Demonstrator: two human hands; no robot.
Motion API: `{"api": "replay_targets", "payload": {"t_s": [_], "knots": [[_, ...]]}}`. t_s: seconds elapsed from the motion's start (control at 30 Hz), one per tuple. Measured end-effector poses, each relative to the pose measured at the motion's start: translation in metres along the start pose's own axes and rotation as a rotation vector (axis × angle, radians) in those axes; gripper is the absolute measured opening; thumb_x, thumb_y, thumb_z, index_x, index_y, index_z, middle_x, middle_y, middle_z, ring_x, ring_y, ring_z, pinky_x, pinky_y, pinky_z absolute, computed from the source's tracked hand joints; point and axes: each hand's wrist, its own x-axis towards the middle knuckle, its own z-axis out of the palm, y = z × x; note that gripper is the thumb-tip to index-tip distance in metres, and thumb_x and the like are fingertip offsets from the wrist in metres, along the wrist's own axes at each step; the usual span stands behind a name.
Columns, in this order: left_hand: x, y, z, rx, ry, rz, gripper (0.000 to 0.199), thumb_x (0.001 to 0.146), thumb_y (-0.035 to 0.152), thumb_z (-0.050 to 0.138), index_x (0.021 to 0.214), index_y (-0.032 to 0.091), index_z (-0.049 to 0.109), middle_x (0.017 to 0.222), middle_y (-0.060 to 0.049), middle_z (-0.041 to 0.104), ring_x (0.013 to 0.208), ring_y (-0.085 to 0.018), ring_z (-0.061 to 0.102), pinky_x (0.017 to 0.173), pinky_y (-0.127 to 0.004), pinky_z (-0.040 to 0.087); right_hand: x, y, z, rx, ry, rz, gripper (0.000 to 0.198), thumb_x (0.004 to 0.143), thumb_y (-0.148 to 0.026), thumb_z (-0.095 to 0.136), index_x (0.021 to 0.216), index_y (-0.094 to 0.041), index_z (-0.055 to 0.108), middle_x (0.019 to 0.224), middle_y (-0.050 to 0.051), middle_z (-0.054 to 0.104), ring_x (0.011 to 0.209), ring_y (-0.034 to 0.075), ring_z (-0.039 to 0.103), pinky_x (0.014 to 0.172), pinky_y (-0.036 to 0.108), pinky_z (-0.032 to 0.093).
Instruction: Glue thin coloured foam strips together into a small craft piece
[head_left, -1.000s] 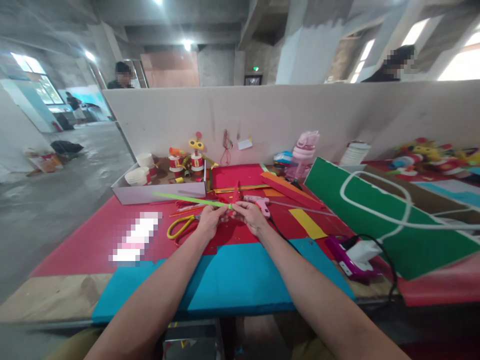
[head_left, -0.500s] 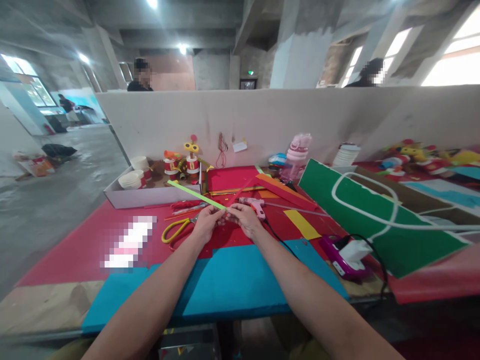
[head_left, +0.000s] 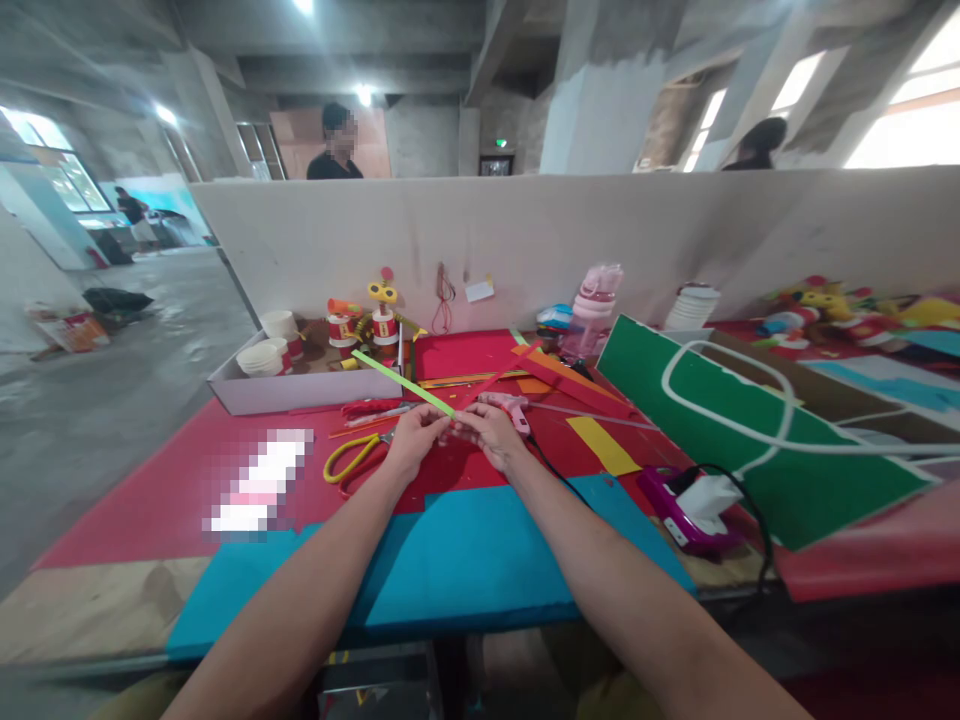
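Note:
My left hand (head_left: 417, 440) is closed, its fingertips pinching the near end of a light green paper strip (head_left: 401, 382). The strip's free end points up and to the left. Fingertips of my right hand (head_left: 487, 434) meet the left ones, closed on a narrow red paper strip (head_left: 496, 376) that slants up to the right. The ends of both strips come together between my fingers, and how they are joined is hidden. Beside my left wrist lie scissors with yellow handles (head_left: 346, 462). A pink hot glue gun (head_left: 511, 410) rests just behind my right hand.
A blue sheet (head_left: 465, 560) covers the near edge of the red tabletop (head_left: 150, 500). To the left stands a white tray (head_left: 300, 394) with paper cups and small toy figures. At right are a yellow paper piece (head_left: 604, 446), a purple power strip (head_left: 690, 515) and a leaning green board (head_left: 720, 430).
The green strip's free end has shifted slightly right and up, and the red strip's far end has swung right. Both hands stay nearly in place. A person behind the partition has moved right.

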Motion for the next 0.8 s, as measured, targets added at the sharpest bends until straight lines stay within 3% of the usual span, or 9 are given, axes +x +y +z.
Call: {"api": "replay_targets", "payload": {"t_s": [0.33,0.53,0.7,0.8], "knots": [[0.0025,-0.0049,-0.001,0.051,0.016,0.033,0.026,0.068,0.039,0.073,0.065,0.015,0.062,0.056,0.0,0.06,0.05,-0.011,0.051,0.052,-0.024,0.039,-0.0008,0.0007,0.0007,0.021,-0.011,0.0,0.036,0.046,-0.032,0.088,0.063,-0.016,0.061,0.057,-0.003,0.062,0.057,0.009,0.06,0.065,0.025,0.056],[0.002,-0.0044,-0.001,0.043,0.054,0.004,0.028,0.066,0.038,0.073,0.06,0.015,0.059,0.051,0.001,0.057,0.048,-0.01,0.05,0.051,-0.023,0.037,-0.0017,0.0032,0.0033,-0.112,0.01,-0.081,0.039,0.048,-0.038,0.087,0.064,-0.016,0.059,0.056,-0.003,0.063,0.052,0.01,0.059,0.059,0.024,0.052],[0.0024,-0.004,-0.0008,-0.052,0.035,-0.031,0.028,0.063,0.038,0.075,0.062,0.014,0.06,0.053,0.0,0.059,0.048,-0.01,0.05,0.05,-0.022,0.037,0.0005,0.0035,0.0022,-0.129,0.01,-0.112,0.034,0.053,-0.037,0.084,0.065,-0.015,0.061,0.056,-0.001,0.064,0.053,0.011,0.059,0.062,0.026,0.052],[0.0027,-0.0025,-0.0012,-0.155,0.029,-0.068,0.029,0.059,0.036,0.079,0.062,0.014,0.06,0.054,0.001,0.058,0.048,-0.009,0.049,0.05,-0.022,0.037,0.0015,0.0018,0.0,-0.082,-0.083,-0.1,0.03,0.054,-0.032,0.084,0.068,-0.015,0.063,0.061,-0.002,0.065,0.058,0.011,0.061,0.067,0.026,0.053]]}}
